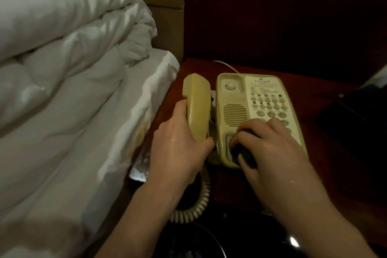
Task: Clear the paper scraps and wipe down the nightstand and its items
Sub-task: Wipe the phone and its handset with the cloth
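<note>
A cream desk telephone (261, 98) stands on the dark red wooden nightstand (314, 98). My left hand (178, 148) grips its handset (198, 107), lifted off the cradle and held to the left of the base. My right hand (270, 142) holds a dark green cloth (244, 153) bunched under its curled fingers and presses it into the lower cradle recess of the phone base. The coiled cord (201, 199) hangs from the handset over the nightstand's front edge. No paper scraps show in this view.
A bed with a white duvet (62, 69) and sheet fills the left side, close against the nightstand. A dark flat object (354, 115) lies at the right of the nightstand. A dark round bin rim (209, 234) sits below, near the bottom edge.
</note>
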`<state>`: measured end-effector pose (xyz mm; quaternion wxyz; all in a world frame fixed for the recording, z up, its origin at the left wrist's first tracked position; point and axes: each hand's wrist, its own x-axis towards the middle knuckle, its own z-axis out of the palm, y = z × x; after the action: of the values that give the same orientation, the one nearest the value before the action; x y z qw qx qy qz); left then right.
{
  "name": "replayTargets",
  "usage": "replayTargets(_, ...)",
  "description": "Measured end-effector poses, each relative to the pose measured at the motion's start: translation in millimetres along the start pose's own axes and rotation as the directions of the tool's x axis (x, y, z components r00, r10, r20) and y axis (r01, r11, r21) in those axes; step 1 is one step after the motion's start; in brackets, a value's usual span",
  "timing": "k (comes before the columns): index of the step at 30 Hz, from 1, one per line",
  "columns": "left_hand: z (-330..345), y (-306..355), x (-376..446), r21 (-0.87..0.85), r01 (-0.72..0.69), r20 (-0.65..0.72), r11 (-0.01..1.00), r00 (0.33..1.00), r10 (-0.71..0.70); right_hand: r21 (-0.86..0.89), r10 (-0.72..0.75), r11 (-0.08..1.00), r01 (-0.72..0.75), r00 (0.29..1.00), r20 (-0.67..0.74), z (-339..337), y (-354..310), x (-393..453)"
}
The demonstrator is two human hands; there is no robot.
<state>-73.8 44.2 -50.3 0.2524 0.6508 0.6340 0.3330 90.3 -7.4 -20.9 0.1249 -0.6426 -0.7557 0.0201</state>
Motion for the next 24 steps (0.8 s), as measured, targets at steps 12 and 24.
replayTargets(12,-4,0,2,0.023,-0.036,0.012,0.999,0.999,0.036,-0.003,-0.132,0.991,0.132,0.988,-0.087,14,3,-2)
replayTargets(24,-6,-5,8,0.047,-0.004,0.043,0.999,0.999,0.002,0.098,-0.021,0.995,0.037,0.987,-0.159,17,17,-12)
